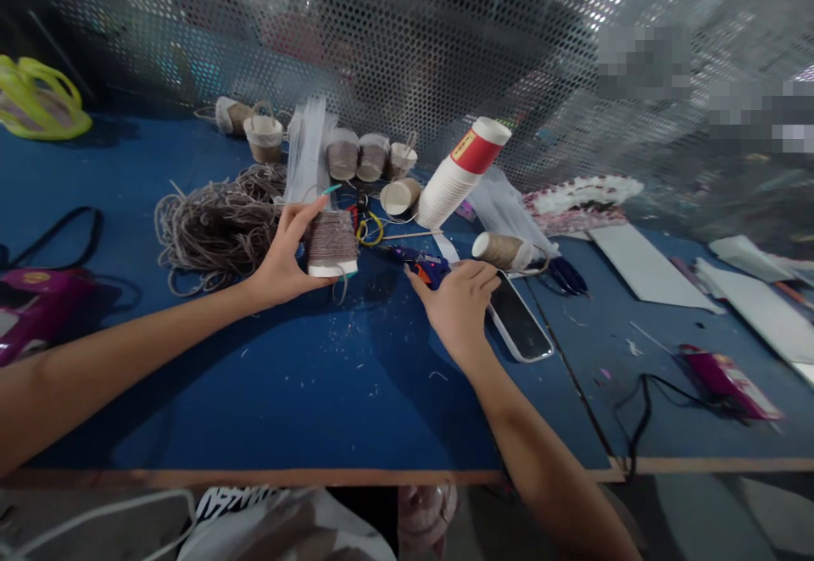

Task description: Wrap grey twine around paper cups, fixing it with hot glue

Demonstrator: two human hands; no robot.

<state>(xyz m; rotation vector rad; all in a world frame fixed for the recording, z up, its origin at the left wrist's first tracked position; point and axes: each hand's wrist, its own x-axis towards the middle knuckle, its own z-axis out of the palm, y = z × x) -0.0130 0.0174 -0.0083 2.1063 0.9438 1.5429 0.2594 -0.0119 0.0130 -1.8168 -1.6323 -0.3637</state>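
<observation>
My left hand (289, 256) is closed around a paper cup (331, 237) wound with grey-brown cord, its white rim facing me and a loose cord end hanging from it. My right hand (459, 302) bends over a small blue and orange hot glue gun (429, 267), its fingers around the body; the palm hides part of the grip. A phone (522, 324) lies by the right fingers. Yellow-handled scissors (369, 228) rest between the hands, and a heap of grey-brown cord (216, 226) lies beyond the left forearm.
A leaning stack of white paper cups (448, 191) stands behind the right hand. Several cord-wrapped cups (343, 154) line the back near a perforated metal screen (407, 61). Magenta devices (731, 381) with black cords lie at both sides. White boards (649, 264) are at right.
</observation>
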